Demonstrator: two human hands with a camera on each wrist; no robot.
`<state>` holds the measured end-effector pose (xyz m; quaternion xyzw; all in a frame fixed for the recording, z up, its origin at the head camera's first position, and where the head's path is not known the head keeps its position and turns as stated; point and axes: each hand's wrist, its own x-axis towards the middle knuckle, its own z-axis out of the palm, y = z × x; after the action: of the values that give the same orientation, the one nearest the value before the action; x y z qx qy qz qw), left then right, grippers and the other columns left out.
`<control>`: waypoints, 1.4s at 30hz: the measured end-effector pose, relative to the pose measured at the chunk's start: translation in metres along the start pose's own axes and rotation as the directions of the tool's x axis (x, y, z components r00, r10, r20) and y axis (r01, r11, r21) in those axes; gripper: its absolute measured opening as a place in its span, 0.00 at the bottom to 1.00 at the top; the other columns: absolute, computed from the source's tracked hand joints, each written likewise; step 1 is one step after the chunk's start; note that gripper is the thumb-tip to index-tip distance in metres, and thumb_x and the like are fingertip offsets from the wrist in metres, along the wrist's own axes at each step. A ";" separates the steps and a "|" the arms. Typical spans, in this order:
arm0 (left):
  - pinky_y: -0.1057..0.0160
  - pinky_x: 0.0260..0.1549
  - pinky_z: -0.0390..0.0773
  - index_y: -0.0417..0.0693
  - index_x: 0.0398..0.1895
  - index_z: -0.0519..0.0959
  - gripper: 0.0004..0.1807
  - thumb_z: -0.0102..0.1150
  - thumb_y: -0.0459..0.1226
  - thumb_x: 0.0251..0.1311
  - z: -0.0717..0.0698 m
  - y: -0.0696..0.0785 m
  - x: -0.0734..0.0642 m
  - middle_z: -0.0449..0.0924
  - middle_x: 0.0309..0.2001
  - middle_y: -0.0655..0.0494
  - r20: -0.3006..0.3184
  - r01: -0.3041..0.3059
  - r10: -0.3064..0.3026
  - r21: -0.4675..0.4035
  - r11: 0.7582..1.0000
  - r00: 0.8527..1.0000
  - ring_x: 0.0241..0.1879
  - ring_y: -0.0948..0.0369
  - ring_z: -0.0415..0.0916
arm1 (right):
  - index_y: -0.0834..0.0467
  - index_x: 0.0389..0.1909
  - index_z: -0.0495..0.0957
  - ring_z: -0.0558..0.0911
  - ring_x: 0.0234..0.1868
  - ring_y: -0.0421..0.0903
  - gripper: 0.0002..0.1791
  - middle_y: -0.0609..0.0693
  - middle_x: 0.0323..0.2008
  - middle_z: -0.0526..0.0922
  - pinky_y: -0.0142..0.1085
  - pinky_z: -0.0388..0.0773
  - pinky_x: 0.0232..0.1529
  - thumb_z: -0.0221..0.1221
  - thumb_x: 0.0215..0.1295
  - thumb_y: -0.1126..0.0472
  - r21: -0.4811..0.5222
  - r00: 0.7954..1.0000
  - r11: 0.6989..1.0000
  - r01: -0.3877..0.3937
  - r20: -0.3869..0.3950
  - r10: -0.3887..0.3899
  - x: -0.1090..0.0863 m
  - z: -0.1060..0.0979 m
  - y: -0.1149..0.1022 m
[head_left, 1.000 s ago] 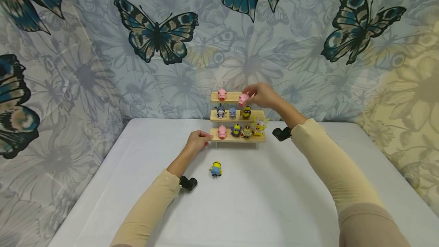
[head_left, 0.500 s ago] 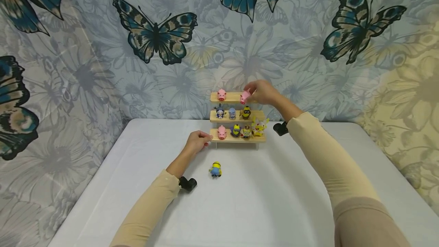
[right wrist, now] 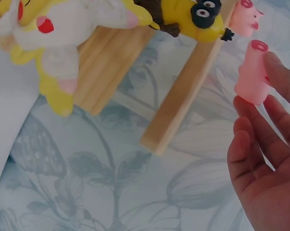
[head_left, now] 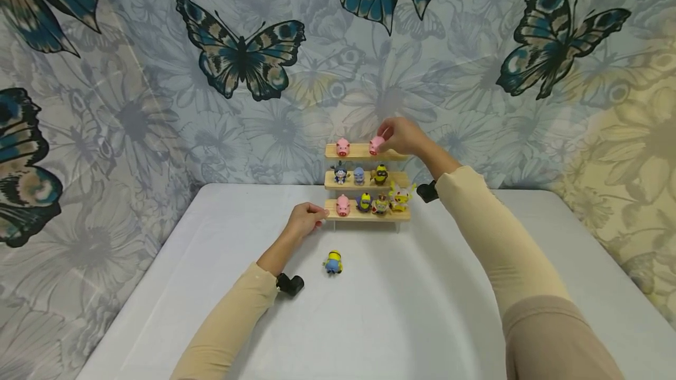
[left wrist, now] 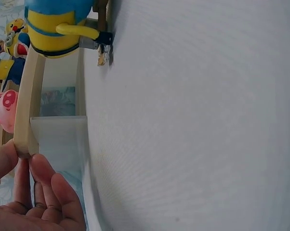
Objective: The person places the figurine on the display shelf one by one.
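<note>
My right hand (head_left: 404,135) pinches a pink pig figurine (right wrist: 252,77) between thumb and fingers, at the top tier of a three-tier wooden display shelf (head_left: 352,216). Whether the pig touches the board cannot be told. A second pink pig (head_left: 342,146) stands at that tier's left end. At the lowest board's left end, my left hand (head_left: 304,219) grips the edge, thumb on one side and fingers on the other in the left wrist view. Close to that hand, a third pig (left wrist: 8,111) stands on the lowest tier.
Small figurines fill the lower tiers, among them a goggled yellow one (head_left: 379,174) and a yellow-and-white one (head_left: 399,197) at the lower right. A blue-and-yellow minion figure (head_left: 333,263) stands on the white table (head_left: 369,309) in front. A butterfly-patterned cloth (head_left: 264,133) hangs behind.
My right hand has moved slightly up and back with the pig, which now sits higher against the top tier. The left hand keeps its place on the lowest board.
</note>
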<state>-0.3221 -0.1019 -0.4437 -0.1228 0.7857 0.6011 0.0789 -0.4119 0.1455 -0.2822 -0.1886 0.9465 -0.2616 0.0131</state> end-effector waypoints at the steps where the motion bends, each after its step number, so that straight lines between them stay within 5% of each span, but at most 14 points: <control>1: 0.66 0.30 0.72 0.42 0.40 0.78 0.10 0.63 0.39 0.62 0.000 0.000 0.000 0.76 0.32 0.54 -0.003 -0.007 0.007 0.002 1.000 1.000 0.28 0.63 0.72 | 0.65 0.49 0.76 0.78 0.51 0.58 0.20 0.65 0.49 0.81 0.49 0.73 0.53 0.67 0.58 0.61 -0.002 1.000 1.000 0.000 -0.004 0.000 0.001 0.000 -0.001; 17: 0.67 0.28 0.71 0.42 0.41 0.77 0.10 0.63 0.39 0.63 -0.002 0.001 0.001 0.76 0.31 0.55 -0.009 -0.019 0.019 0.001 1.000 1.000 0.27 0.64 0.73 | 0.64 0.50 0.77 0.78 0.49 0.57 0.21 0.63 0.49 0.81 0.48 0.74 0.52 0.68 0.57 0.60 0.071 0.996 0.996 -0.062 -0.064 0.067 0.016 0.023 -0.003; 24: 0.66 0.28 0.71 0.42 0.37 0.77 0.09 0.64 0.39 0.62 -0.001 -0.001 0.001 0.80 0.37 0.45 -0.008 -0.029 0.029 0.022 0.999 1.000 0.27 0.63 0.73 | 0.65 0.51 0.77 0.78 0.50 0.58 0.21 0.63 0.50 0.80 0.48 0.75 0.51 0.67 0.58 0.62 0.056 0.995 0.996 -0.065 -0.072 0.069 0.016 0.035 -0.006; 42: 0.67 0.27 0.71 0.41 0.38 0.78 0.09 0.63 0.38 0.62 0.000 -0.003 0.000 0.80 0.34 0.48 -0.011 -0.045 0.045 0.020 0.999 0.999 0.26 0.65 0.72 | 0.64 0.58 0.75 0.76 0.56 0.61 0.20 0.65 0.56 0.77 0.51 0.74 0.54 0.57 0.65 0.64 -0.003 0.994 0.999 -0.036 -0.107 0.035 0.003 0.025 -0.007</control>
<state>-0.3216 -0.1026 -0.4465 -0.1077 0.7948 0.5940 0.0620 -0.4090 0.1265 -0.3000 -0.1575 0.9497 -0.2685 -0.0333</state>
